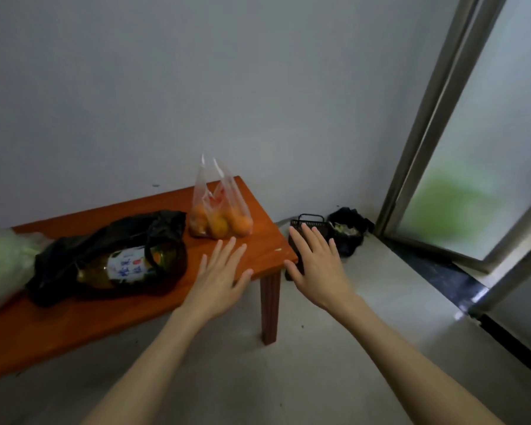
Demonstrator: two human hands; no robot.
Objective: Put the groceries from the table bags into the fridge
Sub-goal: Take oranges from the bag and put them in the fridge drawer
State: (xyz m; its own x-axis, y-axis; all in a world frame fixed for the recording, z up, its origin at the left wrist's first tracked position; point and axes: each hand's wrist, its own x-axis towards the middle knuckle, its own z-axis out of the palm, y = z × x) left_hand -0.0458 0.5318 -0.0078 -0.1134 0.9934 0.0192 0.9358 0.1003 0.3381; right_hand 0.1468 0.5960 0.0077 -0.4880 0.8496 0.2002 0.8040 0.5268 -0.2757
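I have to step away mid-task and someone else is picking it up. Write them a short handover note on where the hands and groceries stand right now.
Left hand: open, fingers spread, held over the table's near right corner, holding nothing.
Right hand: open, fingers spread, held past the table's right end, holding nothing.
On the orange wooden table: a clear plastic bag of oranges stands at the far right; a black plastic bag lies in the middle with a labelled bottle showing in its mouth; a pale green cabbage lies at the left end.
Done: nothing appears unpacked yet.
Left: every item must still go to the fridge, which is out of view.
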